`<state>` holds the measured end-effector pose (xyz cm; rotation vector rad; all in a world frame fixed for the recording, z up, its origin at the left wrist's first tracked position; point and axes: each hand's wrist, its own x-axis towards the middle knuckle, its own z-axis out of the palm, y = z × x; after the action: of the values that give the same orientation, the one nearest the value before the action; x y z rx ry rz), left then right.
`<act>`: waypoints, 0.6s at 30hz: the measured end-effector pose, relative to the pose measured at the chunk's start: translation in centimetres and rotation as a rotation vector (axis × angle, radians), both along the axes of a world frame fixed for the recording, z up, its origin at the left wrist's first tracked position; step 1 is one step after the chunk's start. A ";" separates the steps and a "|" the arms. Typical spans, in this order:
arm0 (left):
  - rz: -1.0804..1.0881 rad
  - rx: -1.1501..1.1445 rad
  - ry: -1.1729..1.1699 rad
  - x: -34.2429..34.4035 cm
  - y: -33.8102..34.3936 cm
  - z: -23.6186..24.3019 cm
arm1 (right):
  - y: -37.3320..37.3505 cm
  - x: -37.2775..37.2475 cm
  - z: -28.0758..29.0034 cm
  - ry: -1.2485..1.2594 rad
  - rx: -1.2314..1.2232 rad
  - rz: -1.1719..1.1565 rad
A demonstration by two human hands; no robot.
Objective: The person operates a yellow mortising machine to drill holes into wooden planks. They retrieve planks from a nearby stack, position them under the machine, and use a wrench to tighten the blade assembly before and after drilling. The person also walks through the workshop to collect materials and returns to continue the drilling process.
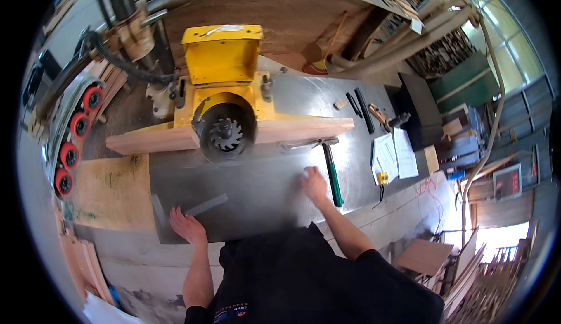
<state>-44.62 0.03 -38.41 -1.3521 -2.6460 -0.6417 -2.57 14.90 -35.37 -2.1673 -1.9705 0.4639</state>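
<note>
My left hand (187,227) rests at the near left edge of the dark metal machine table (245,175), fingers stretched out and slightly apart. Just beyond its fingertips lies a flat grey strip (207,204), and a second short strip (158,210) lies to its left; whether they are one piece I cannot tell. My right hand (314,183) is low over the table with its fingers curled together; a small pale spot shows at the fingertips, too blurred to name. Beside it, to the right, lies a hammer (332,175) with a green handle.
Ahead stands a yellow machine with its hood (222,55) raised and a toothed cutter (226,134) exposed between wooden fences (304,130). Papers (394,154), a yellow tape measure (383,178) and dark bars (363,110) lie at right. Red rollers (80,125) stand at left.
</note>
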 end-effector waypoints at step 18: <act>-0.231 0.084 -0.330 -0.9 0.1 1.2 | 9.7 -2.7 -2.1 -0.287 0.113 0.662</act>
<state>-45.55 0.17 -37.18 -1.6698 -2.6825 -1.0784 -5.29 24.62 -37.46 -1.5375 -2.7856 0.1129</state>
